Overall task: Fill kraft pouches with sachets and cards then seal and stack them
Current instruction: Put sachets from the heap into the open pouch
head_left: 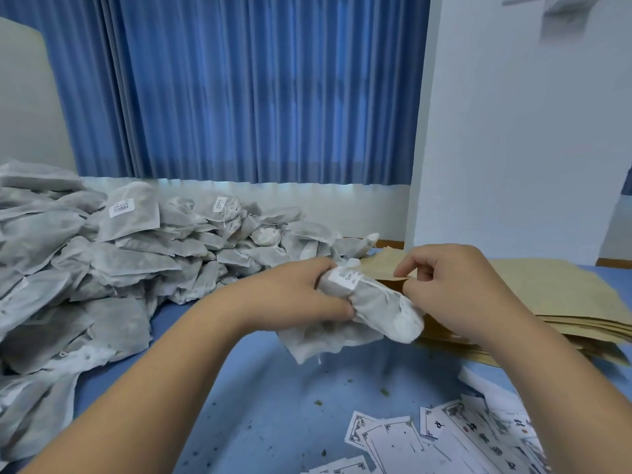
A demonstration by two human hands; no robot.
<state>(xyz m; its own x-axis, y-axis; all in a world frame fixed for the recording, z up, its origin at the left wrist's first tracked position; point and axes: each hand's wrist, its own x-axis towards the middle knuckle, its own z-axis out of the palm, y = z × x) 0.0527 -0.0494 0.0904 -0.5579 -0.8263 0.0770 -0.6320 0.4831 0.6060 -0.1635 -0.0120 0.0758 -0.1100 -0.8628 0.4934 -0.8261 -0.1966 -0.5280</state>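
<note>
My left hand (307,295) grips a bunch of grey fabric sachets (372,306), rolled together, with a white label on top. My right hand (455,289) pinches the open mouth edge of a kraft pouch (383,268) that lies on top of the kraft pouch stack (561,302). The tip of the sachet bundle points toward the pouch mouth, just beside my right fingers. White printed cards (444,439) lie scattered at the lower right of the blue table (273,388).
A large heap of grey sachets (102,261) fills the left side of the table and reaches back to the blue curtain (239,97). A white wall (513,148) stands behind the pouch stack. Small green crumbs dot the tabletop.
</note>
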